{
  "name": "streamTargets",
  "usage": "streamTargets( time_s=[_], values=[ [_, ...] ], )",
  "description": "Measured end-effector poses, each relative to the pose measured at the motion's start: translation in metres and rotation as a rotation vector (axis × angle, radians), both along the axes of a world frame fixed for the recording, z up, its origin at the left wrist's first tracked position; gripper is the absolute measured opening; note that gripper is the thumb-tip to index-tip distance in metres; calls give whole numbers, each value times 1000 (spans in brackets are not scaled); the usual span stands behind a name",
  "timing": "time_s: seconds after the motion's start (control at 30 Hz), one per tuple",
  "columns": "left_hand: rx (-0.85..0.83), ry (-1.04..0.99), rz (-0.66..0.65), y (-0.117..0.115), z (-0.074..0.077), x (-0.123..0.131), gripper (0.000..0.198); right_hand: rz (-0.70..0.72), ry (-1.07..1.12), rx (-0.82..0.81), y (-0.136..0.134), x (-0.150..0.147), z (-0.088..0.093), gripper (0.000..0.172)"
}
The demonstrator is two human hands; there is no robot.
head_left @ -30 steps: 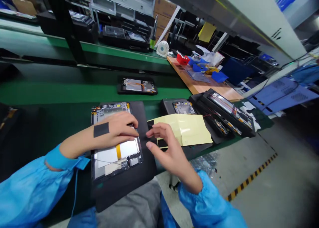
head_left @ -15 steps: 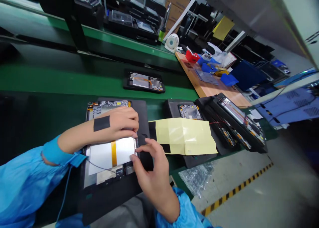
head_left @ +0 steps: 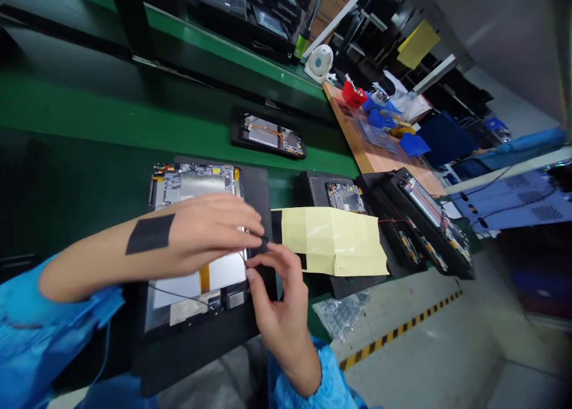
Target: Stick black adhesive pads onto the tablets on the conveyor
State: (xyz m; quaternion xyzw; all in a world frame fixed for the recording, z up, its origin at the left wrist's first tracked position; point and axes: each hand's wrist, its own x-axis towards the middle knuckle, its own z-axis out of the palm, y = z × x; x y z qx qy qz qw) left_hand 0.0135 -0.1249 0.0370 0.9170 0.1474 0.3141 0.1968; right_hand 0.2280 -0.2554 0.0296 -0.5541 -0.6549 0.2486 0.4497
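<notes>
An opened tablet lies face down, its circuit board at the top and a white battery with a yellow tape strip below. My left hand reaches across its middle, fingers together at the right edge; its thumb is hidden. A small dark piece shows at those fingertips, too small to name. My right hand is at the same edge, thumb and forefinger closed around a thin wire. Under the tablet is a black foam pad. Black tape is stuck on my left wrist.
Another opened device sits in a black tray behind. To the right, a yellow sheet covers part of a pad with a board. More open devices are stacked farther right. A small fan stands at the back.
My left hand has moved slightly right and down, its fingertips now closer to my right hand. My right hand stays at the tablet's right edge. The view has shifted a little.
</notes>
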Motion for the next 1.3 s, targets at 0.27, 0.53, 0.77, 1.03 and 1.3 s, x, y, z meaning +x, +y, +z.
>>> streamTargets(
  time_s=[0.27,0.53,0.77,1.03,1.3],
  values=[
    [29,51,16,-14,-28,-11,38,-5,31,9,-3,-1,-4,52],
    [-8,83,75,-15,-15,-8,34,-2,43,-78,-5,-3,3,55],
    [-72,159,75,-1,-7,-7,33,-4,79,-113,-3,-3,7,46],
    [-118,238,-44,31,0,-8,19,-18,85,-102,0,-3,7,48],
    [-116,188,-95,37,0,-2,7,-2,68,-25,-1,-3,0,53]
  ],
)
